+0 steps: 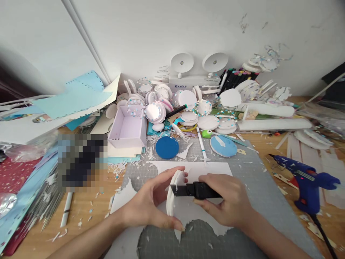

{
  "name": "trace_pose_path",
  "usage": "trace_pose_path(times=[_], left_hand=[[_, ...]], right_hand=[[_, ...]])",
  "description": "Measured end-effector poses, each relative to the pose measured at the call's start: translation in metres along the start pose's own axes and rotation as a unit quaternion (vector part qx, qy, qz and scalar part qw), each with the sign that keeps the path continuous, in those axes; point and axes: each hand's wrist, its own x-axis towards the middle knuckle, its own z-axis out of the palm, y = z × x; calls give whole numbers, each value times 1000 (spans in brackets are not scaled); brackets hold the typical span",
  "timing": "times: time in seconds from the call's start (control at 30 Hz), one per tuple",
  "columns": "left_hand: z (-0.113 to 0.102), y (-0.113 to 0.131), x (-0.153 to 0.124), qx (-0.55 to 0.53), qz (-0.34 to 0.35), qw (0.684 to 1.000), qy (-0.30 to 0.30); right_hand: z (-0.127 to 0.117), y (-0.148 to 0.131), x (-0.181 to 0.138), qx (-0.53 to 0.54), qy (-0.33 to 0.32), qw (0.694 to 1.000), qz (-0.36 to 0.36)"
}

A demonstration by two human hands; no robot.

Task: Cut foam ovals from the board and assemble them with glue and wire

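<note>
My left hand [151, 201] grips a white foam disc [170, 203] on edge, thumb below and fingers above. The disc looks layered, with a rough rim. My right hand [229, 198] is closed round the black handle of a utility knife [203, 190]. Its dark blade reaches left and touches the disc's side. Beneath both hands lies a white sheet [215, 168] with a ragged, cut-out front edge, on a grey cutting mat [250, 201].
A blue glue gun [304, 176] lies at right, its cord running forward. Behind the mat are a dark blue disc [167, 147], a light blue disc [223, 145], a lilac box [126, 126] and several piled white discs [188, 99]. Paper scraps litter the table.
</note>
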Motion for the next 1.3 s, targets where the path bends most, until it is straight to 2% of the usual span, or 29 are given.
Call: trace_pose_path(times=[0.1, 0.27, 0.57, 0.77, 1.07, 1.3], left_hand=[[-1, 2, 0, -15, -6, 1000, 4], [-3, 1, -3, -2, 14, 1000, 3], [-2, 0, -2, 29, -6, 999, -44], [-4, 6, -3, 51, -21, 998, -37], [-2, -10, -1, 93, -12, 996, 15], [-1, -8, 2, 52, -24, 998, 21]], right_hand=[[2, 8, -1, -13, 5, 1000, 16], [0, 18, 1, -35, 31, 995, 88], [3, -8, 1, 35, 3, 999, -2], [4, -6, 0, 30, -12, 999, 6], [5, -15, 1, 49, -13, 999, -5], [5, -11, 1, 31, -23, 999, 11]])
